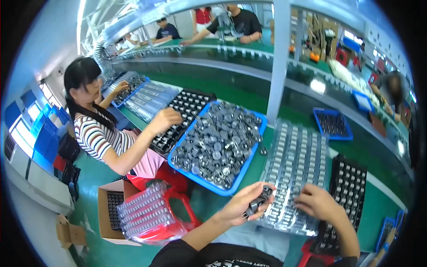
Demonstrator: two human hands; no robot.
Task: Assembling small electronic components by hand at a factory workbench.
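My left hand [243, 203] is closed around a few small dark grey and metal parts [256, 205], held near the front edge of a clear plastic tray. My right hand [321, 204] is bent over that clear tray [278, 133], its fingertips together at the cells; whatever they hold, if anything, is too small to make out. Rows of small silvery parts [291, 171] fill the tray's cells. Left of the tray, a blue bin [231, 190] is heaped with loose grey round parts with metal pieces [216, 149].
A black tray of parts [349, 187] lies right of the clear tray, and a smaller blue bin [332, 124] beyond it. A co-worker [111, 124] at left reaches over another black tray [189, 104]. A grey post [279, 62] rises behind. Below stands a red stool [178, 213].
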